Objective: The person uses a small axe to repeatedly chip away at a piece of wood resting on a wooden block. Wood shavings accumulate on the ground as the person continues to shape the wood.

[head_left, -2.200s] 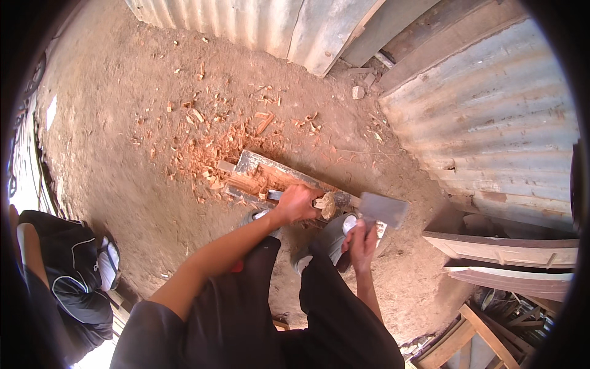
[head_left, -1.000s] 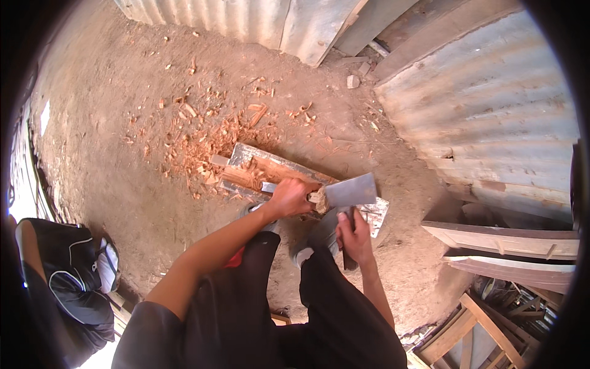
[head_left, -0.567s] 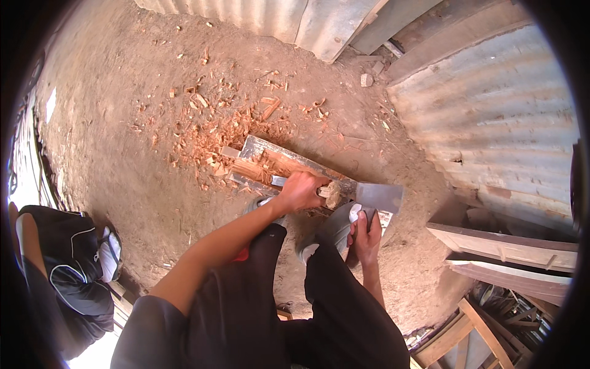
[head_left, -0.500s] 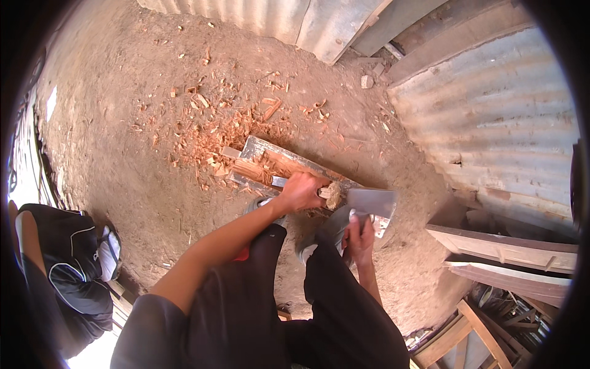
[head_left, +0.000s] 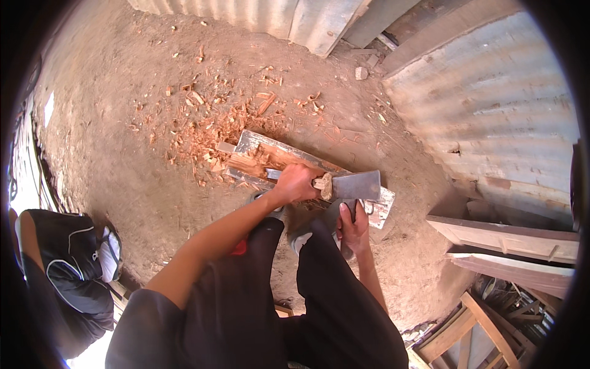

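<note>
My left hand (head_left: 296, 182) is closed around a chisel, whose wooden handle end (head_left: 326, 186) sticks out to the right and whose metal blade (head_left: 274, 174) shows to the left of my fist. The blade points at a reddish-brown wood piece (head_left: 251, 163) lying on a worn, paint-flecked board (head_left: 382, 209). My right hand (head_left: 353, 227) grips a hatchet-like tool with a broad grey metal head (head_left: 358, 185); its handle is mostly hidden by my fingers. That head is up against the chisel's handle end, or very close to it.
Wood shavings (head_left: 209, 132) litter the dirt floor beyond the board. Corrugated metal sheets (head_left: 485, 104) stand at the right and far side. Planks (head_left: 504, 240) and a wooden frame (head_left: 452, 338) lie at the right. A black bag-like bundle (head_left: 67, 264) is at the left.
The broad metal head has moved up and left to the chisel's handle end. My left hand keeps its hold, and the whole view has shifted slightly.
</note>
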`<state>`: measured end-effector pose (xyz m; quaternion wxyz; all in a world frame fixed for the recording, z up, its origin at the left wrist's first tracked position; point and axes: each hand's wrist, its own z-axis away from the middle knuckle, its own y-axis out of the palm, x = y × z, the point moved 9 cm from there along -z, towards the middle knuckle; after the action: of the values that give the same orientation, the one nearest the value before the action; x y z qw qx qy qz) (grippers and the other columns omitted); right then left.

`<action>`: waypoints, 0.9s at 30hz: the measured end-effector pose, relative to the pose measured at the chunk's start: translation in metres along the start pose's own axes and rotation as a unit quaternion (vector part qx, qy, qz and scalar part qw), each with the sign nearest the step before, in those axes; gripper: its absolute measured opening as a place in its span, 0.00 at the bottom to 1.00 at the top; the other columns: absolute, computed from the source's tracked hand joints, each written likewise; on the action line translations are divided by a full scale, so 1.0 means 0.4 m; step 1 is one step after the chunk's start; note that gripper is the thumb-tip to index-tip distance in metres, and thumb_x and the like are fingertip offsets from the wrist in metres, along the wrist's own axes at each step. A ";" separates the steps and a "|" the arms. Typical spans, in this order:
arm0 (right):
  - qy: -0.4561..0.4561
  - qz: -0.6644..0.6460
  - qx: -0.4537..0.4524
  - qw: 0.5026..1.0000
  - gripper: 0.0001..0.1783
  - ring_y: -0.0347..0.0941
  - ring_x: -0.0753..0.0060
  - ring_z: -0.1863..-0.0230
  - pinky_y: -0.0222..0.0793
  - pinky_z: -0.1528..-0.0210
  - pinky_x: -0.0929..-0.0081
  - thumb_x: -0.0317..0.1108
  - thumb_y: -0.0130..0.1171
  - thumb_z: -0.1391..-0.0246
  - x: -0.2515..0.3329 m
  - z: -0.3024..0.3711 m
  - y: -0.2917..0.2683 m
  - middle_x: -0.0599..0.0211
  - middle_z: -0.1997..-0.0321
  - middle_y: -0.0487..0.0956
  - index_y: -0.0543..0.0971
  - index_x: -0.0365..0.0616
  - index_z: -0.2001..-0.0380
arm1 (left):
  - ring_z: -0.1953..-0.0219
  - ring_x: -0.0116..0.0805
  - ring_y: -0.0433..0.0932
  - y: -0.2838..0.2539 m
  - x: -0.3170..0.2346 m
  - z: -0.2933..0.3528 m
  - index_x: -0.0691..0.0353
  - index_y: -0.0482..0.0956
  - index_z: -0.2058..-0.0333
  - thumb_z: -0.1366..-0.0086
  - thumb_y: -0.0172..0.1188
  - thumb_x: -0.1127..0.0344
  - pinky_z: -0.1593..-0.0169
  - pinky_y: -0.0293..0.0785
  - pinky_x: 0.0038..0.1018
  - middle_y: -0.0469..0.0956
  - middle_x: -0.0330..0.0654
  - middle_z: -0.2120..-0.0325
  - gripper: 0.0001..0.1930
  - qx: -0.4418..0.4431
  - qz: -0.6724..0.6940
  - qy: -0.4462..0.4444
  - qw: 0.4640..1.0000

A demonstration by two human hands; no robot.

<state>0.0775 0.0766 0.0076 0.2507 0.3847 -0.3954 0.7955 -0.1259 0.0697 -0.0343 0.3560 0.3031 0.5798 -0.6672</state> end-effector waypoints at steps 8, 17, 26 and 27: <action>0.087 -0.206 -0.095 0.970 0.17 0.70 0.76 0.84 0.66 0.83 0.75 0.46 0.50 0.27 0.061 0.028 -0.036 0.69 0.80 0.72 0.73 0.41 0.59 | 0.69 0.55 0.84 -0.005 0.026 -0.001 0.55 0.87 0.59 0.58 0.73 0.57 0.64 0.78 0.45 0.84 0.51 0.74 0.23 -0.010 -0.036 -0.013 0.999; 0.063 -0.111 0.003 0.992 0.13 0.65 0.81 0.86 0.62 0.85 0.77 0.43 0.50 0.26 0.058 -0.012 -0.044 0.73 0.80 0.69 0.71 0.43 0.58 | 0.69 0.53 0.85 0.008 0.046 0.006 0.52 0.87 0.55 0.56 0.71 0.56 0.63 0.80 0.44 0.85 0.51 0.73 0.25 0.008 -0.032 -0.024 0.999; 0.093 -0.062 0.022 0.993 0.16 0.71 0.77 0.84 0.66 0.84 0.74 0.43 0.54 0.28 0.062 -0.018 -0.034 0.70 0.81 0.74 0.73 0.39 0.61 | 0.67 0.53 0.85 0.002 0.037 0.012 0.49 0.86 0.48 0.55 0.70 0.57 0.62 0.80 0.43 0.85 0.51 0.72 0.30 0.003 -0.028 -0.004 1.000; 0.084 -0.098 0.004 0.992 0.16 0.71 0.77 0.84 0.66 0.84 0.74 0.43 0.54 0.28 0.075 -0.022 -0.042 0.69 0.81 0.74 0.72 0.39 0.61 | 0.67 0.53 0.85 0.006 0.048 0.018 0.49 0.86 0.48 0.55 0.70 0.57 0.61 0.80 0.43 0.85 0.51 0.72 0.30 -0.001 -0.033 -0.004 0.999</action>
<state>0.0681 0.0962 0.0358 0.3581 0.3540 -0.3300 0.7985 -0.1345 0.0599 -0.0502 0.3367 0.2803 0.5889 -0.6792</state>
